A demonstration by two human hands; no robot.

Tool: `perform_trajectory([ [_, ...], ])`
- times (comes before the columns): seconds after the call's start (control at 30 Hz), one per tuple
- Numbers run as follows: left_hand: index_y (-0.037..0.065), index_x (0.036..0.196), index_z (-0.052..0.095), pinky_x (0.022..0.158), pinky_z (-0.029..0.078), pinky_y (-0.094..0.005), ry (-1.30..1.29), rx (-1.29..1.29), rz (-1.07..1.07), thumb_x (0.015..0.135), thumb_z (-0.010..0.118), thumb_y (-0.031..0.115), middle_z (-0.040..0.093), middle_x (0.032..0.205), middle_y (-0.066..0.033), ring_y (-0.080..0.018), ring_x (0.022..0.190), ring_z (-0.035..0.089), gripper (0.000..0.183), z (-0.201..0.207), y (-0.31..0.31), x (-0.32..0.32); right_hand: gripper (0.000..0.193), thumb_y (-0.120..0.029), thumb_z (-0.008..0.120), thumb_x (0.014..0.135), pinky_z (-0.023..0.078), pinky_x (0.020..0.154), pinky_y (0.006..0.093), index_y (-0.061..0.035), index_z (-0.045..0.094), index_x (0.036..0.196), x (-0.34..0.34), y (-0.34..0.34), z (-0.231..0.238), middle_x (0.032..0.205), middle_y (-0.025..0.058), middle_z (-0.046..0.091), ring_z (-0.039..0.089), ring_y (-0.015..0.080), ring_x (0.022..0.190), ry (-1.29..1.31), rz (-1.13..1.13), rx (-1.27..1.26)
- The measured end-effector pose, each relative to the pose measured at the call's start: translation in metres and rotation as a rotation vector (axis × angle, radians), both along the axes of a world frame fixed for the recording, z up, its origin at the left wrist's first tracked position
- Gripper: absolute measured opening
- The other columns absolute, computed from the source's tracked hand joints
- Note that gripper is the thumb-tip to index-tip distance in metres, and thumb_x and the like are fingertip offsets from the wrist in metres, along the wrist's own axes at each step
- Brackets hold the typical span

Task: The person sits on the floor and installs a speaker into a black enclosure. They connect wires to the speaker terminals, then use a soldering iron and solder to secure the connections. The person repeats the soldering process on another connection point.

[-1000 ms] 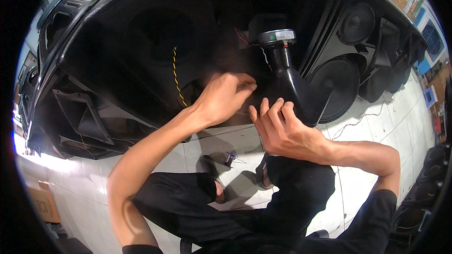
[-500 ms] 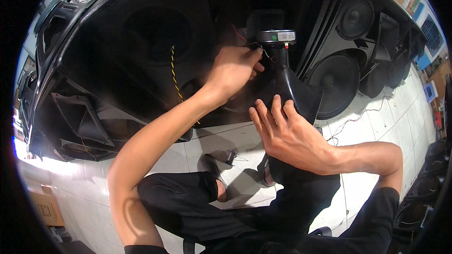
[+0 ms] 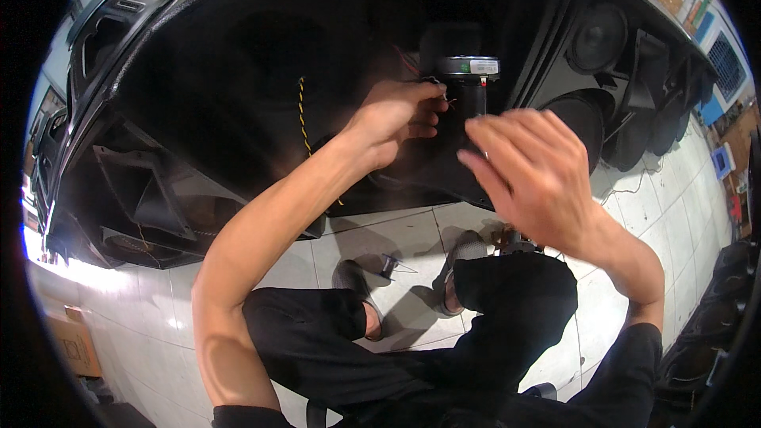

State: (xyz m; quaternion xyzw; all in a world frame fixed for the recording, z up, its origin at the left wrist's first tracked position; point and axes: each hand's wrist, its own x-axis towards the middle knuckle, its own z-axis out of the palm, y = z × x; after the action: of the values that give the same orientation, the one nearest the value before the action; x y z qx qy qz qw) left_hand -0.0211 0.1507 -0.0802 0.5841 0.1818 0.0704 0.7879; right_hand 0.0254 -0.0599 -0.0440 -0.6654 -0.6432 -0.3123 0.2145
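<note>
Right hand [image 3: 539,170], thumb apart from fingers, has risen near the driver [image 3: 469,68] — seemingly free to assist left hand [image 3: 396,117], pinching wire [image 3: 451,101].

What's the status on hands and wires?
Left hand at thin wires beside round speaker driver, grip unclear. Right hand open, blurred. It hides part of the black horn.

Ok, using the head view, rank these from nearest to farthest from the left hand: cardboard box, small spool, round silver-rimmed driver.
From the left hand:
1. Round silver-rimmed driver: just right of the fingertips.
2. Small spool: below the hand, on the floor between the feet.
3. Cardboard box: far off at the lower left edge.
</note>
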Motion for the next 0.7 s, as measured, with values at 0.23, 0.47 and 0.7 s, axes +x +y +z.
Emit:
perform_trajectory([
  [0.23,0.006,0.100,0.070,0.070,0.049,-0.0297,-0.057,0.005,0.051,0.095,0.062,0.018,0.067,0.089,-0.0043,-0.0130,0.079,0.059,0.015,0.012,-0.015,-0.013,0.017,-0.013,0.072,0.083,0.054,0.076,0.0395,0.0024,0.068,0.088,0.032,0.040,-0.010,0.088,0.0146,0.071,0.068,0.0270,0.086,-0.030,-0.080,-0.068],
  [0.47,0.003,0.095,0.071,0.068,0.048,-0.0287,-0.161,0.074,0.075,0.094,0.062,0.016,0.067,0.088,-0.0042,-0.0120,0.077,0.058,0.016,0.007,-0.022,-0.014,0.011,-0.008,0.068,0.084,0.053,0.071,0.0395,0.0027,0.068,0.086,0.032,0.034,-0.010,0.083,0.0172,0.070,0.068,0.0309,0.078,0.421,-0.109,0.012],
  [0.7,0.000,0.100,0.070,0.068,0.048,-0.0266,-0.234,0.273,0.134,0.095,0.064,0.015,0.068,0.081,-0.0037,-0.0091,0.072,0.060,0.017,0.016,-0.037,-0.010,0.018,-0.011,0.068,0.090,0.049,0.062,0.0310,0.0056,0.071,0.096,0.037,0.019,-0.012,0.077,0.0140,0.070,0.063,0.0171,0.065,0.887,-0.103,0.029],
])
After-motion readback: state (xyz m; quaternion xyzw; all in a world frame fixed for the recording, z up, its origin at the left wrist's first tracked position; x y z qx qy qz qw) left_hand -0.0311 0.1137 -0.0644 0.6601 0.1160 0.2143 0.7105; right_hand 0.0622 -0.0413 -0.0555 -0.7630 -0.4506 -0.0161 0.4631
